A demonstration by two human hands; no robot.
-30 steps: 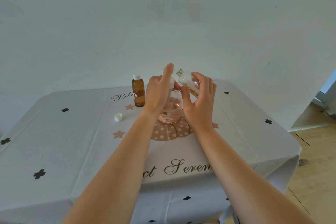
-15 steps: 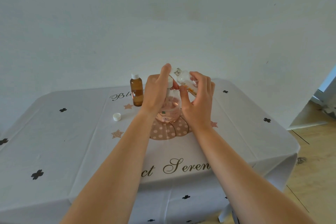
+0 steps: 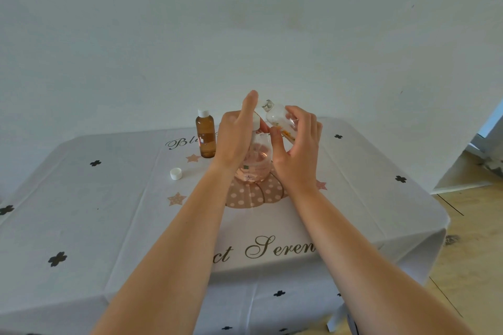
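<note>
- White-clothed worktop [image 3: 109,226] carries everything; nothing on it has shifted in the last second.
- Round flask [image 3: 255,163] of pink liquid stands mid-cloth, with the left hand [image 3: 236,133] gripping its white-topped neck.
- Right hand [image 3: 296,149], fingers curled round the small clear bottle [image 3: 277,119], keeps it tilted at that neck. Only orange dregs remain, so the pour looks nearly done.
- Loose white cap [image 3: 175,173] and brown bottle [image 3: 205,136] wait further left, untouched.

A brown bottle [image 3: 205,136] with a white cap stands upright left of the centre, on a tabletop [image 3: 81,226] under a white cloth with black clover marks. A loose white cap [image 3: 175,173] lies below and left of it, apart. A dotted pumpkin print [image 3: 253,196] is at the centre. At the right edge is wooden floor [image 3: 473,253].
</note>
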